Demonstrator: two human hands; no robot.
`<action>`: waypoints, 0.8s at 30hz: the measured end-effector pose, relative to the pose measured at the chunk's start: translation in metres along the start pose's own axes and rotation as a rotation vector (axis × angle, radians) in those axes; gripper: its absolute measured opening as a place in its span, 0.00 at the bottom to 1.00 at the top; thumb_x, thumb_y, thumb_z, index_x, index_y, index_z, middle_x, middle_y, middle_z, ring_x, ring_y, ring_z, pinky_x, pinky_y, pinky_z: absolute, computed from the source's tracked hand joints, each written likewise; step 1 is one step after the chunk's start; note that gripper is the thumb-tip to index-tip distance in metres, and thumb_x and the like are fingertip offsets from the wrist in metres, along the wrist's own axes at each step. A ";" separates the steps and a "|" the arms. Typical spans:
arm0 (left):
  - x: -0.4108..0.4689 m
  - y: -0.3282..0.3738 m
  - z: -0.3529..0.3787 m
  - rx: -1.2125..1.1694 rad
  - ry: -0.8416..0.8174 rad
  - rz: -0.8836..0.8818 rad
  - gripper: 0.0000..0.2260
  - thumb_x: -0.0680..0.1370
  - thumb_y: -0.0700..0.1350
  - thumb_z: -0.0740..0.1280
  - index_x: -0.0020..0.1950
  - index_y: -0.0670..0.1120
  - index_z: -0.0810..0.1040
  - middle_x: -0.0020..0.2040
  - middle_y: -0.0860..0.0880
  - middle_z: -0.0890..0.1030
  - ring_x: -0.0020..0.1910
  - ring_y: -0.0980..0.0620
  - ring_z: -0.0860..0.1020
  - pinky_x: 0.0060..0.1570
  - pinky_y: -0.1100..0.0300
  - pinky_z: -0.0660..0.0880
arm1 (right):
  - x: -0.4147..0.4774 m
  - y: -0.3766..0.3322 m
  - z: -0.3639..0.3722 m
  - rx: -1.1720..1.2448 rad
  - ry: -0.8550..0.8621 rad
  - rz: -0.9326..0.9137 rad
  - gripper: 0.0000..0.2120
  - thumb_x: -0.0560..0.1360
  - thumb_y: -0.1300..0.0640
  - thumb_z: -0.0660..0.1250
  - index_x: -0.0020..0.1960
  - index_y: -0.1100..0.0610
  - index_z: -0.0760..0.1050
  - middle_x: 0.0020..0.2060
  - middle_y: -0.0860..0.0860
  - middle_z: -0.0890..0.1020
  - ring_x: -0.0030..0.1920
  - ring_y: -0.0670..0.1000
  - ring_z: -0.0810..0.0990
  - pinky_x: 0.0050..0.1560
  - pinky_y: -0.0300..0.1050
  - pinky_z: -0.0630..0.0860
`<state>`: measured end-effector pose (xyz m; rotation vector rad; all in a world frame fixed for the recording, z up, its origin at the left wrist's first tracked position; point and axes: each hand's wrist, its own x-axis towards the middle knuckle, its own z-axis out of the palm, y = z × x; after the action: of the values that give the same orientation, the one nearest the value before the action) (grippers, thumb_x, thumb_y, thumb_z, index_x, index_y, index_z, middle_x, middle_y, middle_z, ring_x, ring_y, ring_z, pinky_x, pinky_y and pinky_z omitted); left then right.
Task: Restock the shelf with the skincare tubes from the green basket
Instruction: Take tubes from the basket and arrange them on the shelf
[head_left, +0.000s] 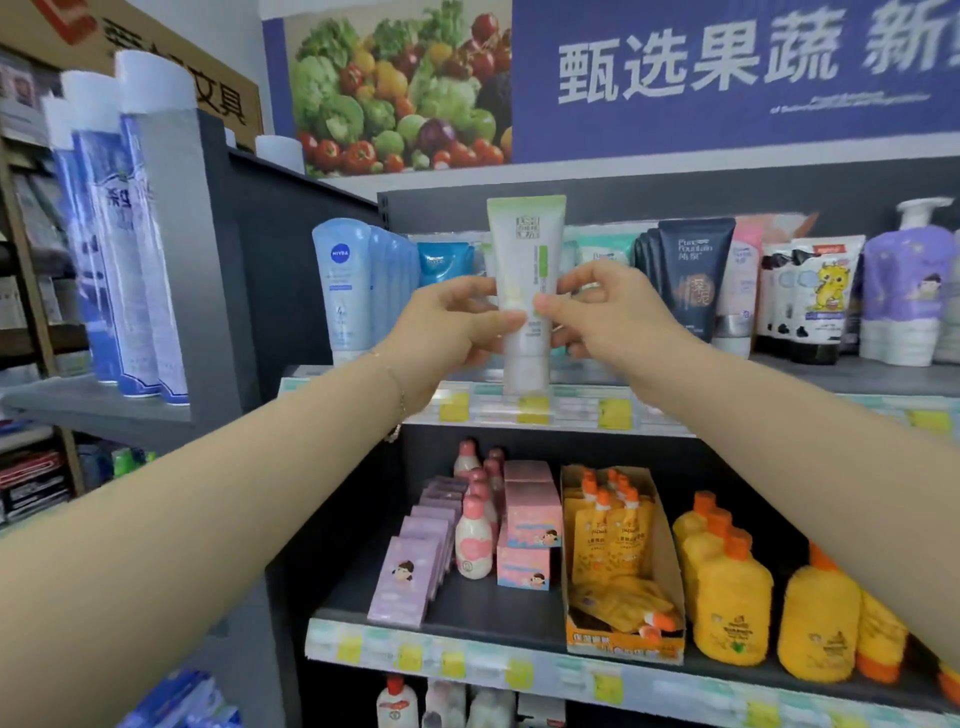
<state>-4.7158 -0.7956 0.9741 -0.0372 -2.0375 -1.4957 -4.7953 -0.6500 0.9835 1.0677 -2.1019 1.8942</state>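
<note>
A white skincare tube with a green top edge (525, 244) stands upright, cap down, at the front edge of the upper shelf (857, 376). My left hand (452, 322) grips its left side and my right hand (608, 312) pinches its right side, both at mid-height. Behind it on the same shelf stand other tubes: light blue Nivea tubes (343, 286), a small blue tube (441, 262) and dark navy tubes (693, 275). The green basket is not in view.
White pouches with a yellow dragon (815, 296) and a purple pump bottle (906, 291) stand at the shelf's right. The lower shelf holds purple boxes (410, 577), pink bottles (474, 540), an orange pouch carton (618, 561) and yellow bottles (727, 592). Tall blue-white tubes (130, 234) fill the left rack.
</note>
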 end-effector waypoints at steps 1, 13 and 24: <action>0.007 0.002 -0.006 -0.003 0.000 0.008 0.14 0.75 0.39 0.72 0.59 0.45 0.80 0.45 0.46 0.81 0.37 0.53 0.79 0.35 0.65 0.74 | 0.007 -0.003 0.005 0.008 0.011 -0.008 0.10 0.76 0.58 0.71 0.53 0.59 0.72 0.43 0.57 0.82 0.33 0.49 0.80 0.28 0.35 0.72; 0.079 -0.012 -0.042 0.013 -0.005 0.029 0.13 0.74 0.38 0.72 0.57 0.47 0.79 0.43 0.48 0.84 0.37 0.52 0.81 0.34 0.65 0.76 | 0.074 -0.004 0.041 -0.198 0.109 -0.024 0.10 0.75 0.56 0.71 0.51 0.56 0.72 0.45 0.54 0.82 0.38 0.50 0.82 0.36 0.42 0.74; 0.151 -0.053 -0.032 0.150 0.084 -0.007 0.15 0.71 0.38 0.76 0.53 0.44 0.76 0.46 0.44 0.84 0.42 0.45 0.84 0.43 0.50 0.82 | 0.120 0.025 0.053 -0.301 0.133 0.082 0.08 0.73 0.65 0.66 0.50 0.66 0.78 0.49 0.65 0.82 0.47 0.59 0.82 0.56 0.61 0.79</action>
<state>-4.8440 -0.8909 1.0062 0.0912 -2.0775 -1.3226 -4.8801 -0.7491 1.0144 0.7803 -2.2886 1.5626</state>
